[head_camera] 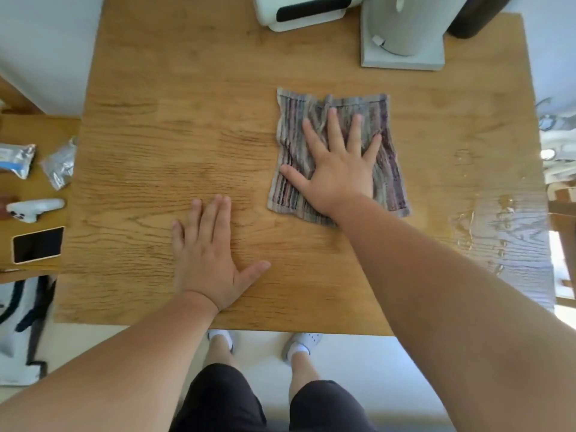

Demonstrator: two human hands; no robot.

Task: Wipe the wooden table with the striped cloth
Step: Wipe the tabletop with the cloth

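The striped cloth (pixel 389 173) lies spread flat on the wooden table (pixel 156 135), right of the middle. My right hand (pixel 339 173) rests palm down on the cloth with its fingers spread, pressing on it without gripping. My left hand (pixel 212 260) lies flat on the bare wood near the front edge, left of the cloth, fingers nearly together and holding nothing. A wet, shiny patch (pixel 498 235) covers the table's right side, beyond the cloth.
At the table's back edge stand a white device (pixel 299 10) and a grey appliance on a square base (pixel 402 48). A lower surface on the left holds a phone (pixel 37 244), foil packets (pixel 59 165) and a white object (pixel 34 210).
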